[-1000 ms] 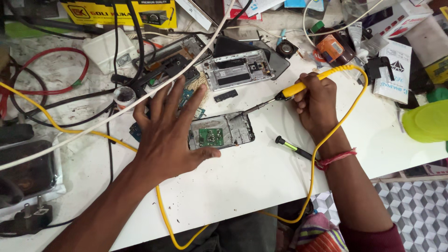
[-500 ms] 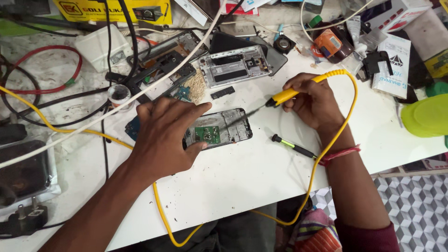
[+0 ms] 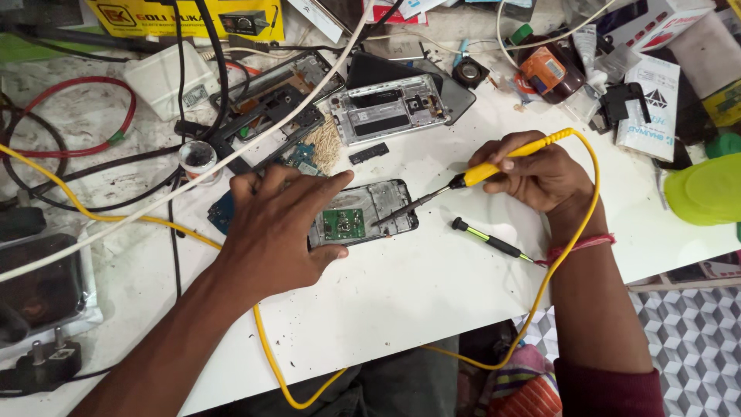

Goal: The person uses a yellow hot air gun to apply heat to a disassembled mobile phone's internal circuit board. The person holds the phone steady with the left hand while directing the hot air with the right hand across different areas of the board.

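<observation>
Opened phone [image 3: 363,215]: lying flat on the white bench [image 3: 401,293], back off, small green circuit board [image 3: 343,224] exposed near its middle; just in front of the person, between both hands.
Right hand [image 3: 540,174]: fingers curled closed around the yellow handle of the soldering iron [image 3: 471,176], pen-style, thumb on top.
Iron tip: slanted down and left, resting at or just above the phone's inner frame, right of the green board; exact contact too small to tell.
Left hand [image 3: 270,228]: fingers spread flat, palm pressing down on the phone's left half, thumb along its near edge.
Grip advice: best kept low on the handle, wrist planted on the bench, so the tip lands only on the intended joint.
Bracing advice: left fingers better kept clear of the hot tip, pressing just enough to stop sliding.
Yellow cable [image 3: 575,232]: looped round the right wrist and off the bench edge; worth leaving slack so no tug reaches the tip.
Screwdriver [image 3: 490,239]: loose beside the right wrist, easy to knock.
Spare phone frame [image 3: 394,108]: beyond, well apart.
</observation>
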